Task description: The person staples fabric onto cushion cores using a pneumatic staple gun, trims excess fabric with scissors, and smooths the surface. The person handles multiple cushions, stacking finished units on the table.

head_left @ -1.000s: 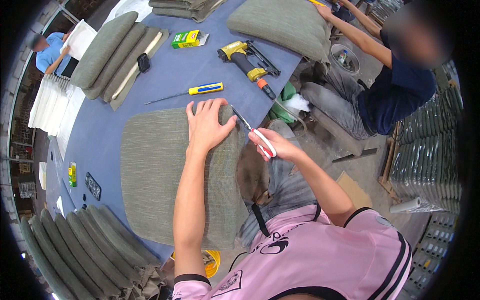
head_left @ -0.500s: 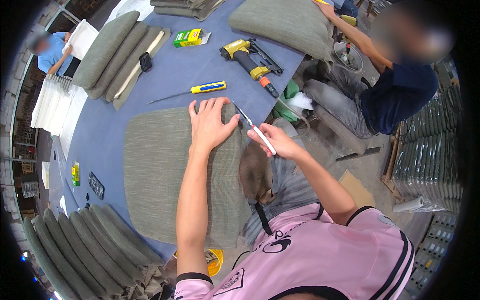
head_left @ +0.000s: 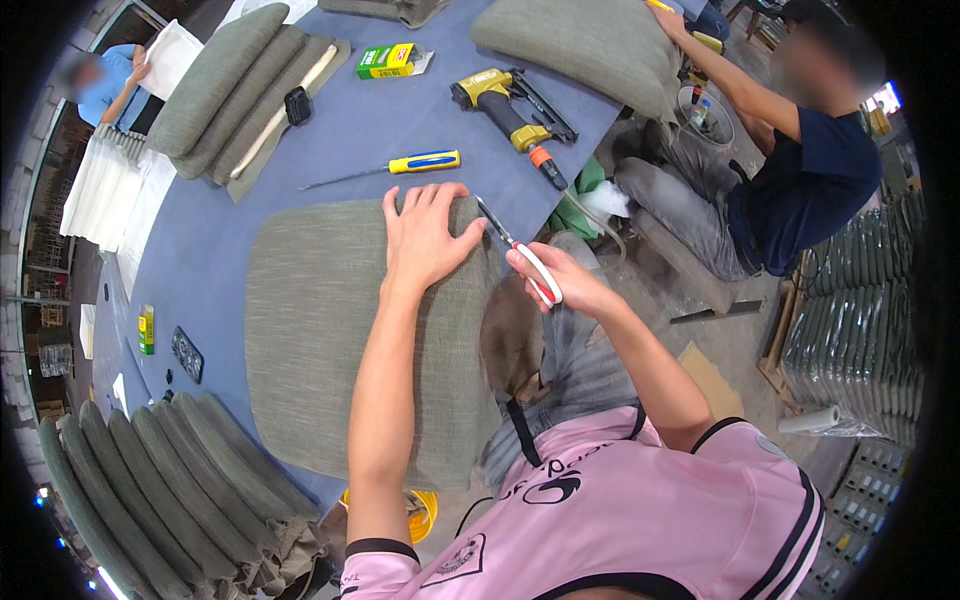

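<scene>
A grey-green fabric seat cushion lies in front of me on the blue-covered table. My left hand rests on its far right part with the fingers spread, fingertips at the far edge. My right hand grips scissors with white and red handles; their blades point up and left at the cushion's far right corner, close by my left thumb. Whether the blade tips touch the fabric, I cannot tell. Just beyond the cushion lies a screwdriver with a yellow and blue handle and a long thin shaft.
A gold and black staple gun with a hose lies at the far right, near a green and yellow box. Stacked cushions stand far left, more near left. A phone lies leftward. A co-worker sits at right with another cushion.
The scissors have turned in my right hand, so both handles now show, parted a little. My left hand keeps its place on the cushion. The whole view has shifted slightly.
</scene>
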`<state>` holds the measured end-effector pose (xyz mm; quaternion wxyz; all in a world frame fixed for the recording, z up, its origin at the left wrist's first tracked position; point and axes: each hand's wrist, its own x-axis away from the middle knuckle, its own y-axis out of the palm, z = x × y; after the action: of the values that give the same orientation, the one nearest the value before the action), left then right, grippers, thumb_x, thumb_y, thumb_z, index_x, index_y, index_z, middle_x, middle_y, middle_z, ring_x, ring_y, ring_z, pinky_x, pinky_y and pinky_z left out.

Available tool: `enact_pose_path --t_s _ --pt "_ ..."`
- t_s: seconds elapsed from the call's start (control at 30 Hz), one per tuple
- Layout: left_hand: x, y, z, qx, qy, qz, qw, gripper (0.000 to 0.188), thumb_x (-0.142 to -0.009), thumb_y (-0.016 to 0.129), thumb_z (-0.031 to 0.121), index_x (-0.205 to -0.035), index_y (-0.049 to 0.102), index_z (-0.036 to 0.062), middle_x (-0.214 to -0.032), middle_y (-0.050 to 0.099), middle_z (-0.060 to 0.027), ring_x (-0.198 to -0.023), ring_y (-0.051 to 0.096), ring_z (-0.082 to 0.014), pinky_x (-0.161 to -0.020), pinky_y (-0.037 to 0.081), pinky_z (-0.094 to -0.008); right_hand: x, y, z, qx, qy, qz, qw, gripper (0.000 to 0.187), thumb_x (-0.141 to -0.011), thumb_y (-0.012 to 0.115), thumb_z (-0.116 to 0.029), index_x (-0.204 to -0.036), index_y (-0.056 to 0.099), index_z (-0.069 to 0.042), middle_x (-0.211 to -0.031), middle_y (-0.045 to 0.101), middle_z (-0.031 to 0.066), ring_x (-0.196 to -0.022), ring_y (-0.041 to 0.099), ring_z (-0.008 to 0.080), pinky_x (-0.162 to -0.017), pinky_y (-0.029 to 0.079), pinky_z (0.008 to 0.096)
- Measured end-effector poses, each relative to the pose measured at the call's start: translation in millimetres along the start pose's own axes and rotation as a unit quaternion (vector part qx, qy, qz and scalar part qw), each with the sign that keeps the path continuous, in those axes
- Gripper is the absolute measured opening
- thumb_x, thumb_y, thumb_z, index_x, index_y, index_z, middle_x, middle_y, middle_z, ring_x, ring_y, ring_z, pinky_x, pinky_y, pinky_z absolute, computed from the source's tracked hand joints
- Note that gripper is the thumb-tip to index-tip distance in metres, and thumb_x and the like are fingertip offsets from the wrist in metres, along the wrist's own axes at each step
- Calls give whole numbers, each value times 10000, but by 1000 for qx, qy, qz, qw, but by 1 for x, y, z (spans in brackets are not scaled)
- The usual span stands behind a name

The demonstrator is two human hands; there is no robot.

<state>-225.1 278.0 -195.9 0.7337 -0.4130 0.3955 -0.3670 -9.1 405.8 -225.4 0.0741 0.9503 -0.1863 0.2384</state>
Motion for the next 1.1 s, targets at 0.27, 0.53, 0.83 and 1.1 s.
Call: enact_pose_path --t_s 0.27,0.53,0.83,1.1 --pt "0 3 -3 5 12 7 1000 480 -928 810 464 -1281 723 151 -1249 753 -69 -1286 657 -299 -1279 265 -623 2 -5 -2 9 -4 46 999 641 -1022 730 -706 -1027 656 -70 -707 593 -22 -528 592 71 -492 471 246" --pt "0 3 -2 10 3 0 1000 479 -936 800 463 -1292 731 149 -1286 753 -60 -1315 645 -287 -1297 252 -591 1 -11 7 5 13 16 1000 617 -1005 785 -659 -1043 672 -53 -722 614 -15 -537 605 75 -492 473 251" --pt "-1 -2 0 2 -2 -17 1000 467 -951 792 456 -1290 728 141 -1295 751 -63 -1319 638 -292 -1293 256 -582 1 -18 13 93 -26 54 994 552 -959 880 -554 -1027 702 -36 -703 639 -16 -544 593 82 -489 439 265" --pt "-2 -2 -1 5 0 -19 1000 465 -960 786 460 -1294 727 142 -1298 750 -64 -1323 637 -294 -1293 254 -587 8 -19 11 14 -1 55 998 554 -1002 820 -599 -1023 675 -65 -710 624 -26 -536 580 59 -479 435 245"
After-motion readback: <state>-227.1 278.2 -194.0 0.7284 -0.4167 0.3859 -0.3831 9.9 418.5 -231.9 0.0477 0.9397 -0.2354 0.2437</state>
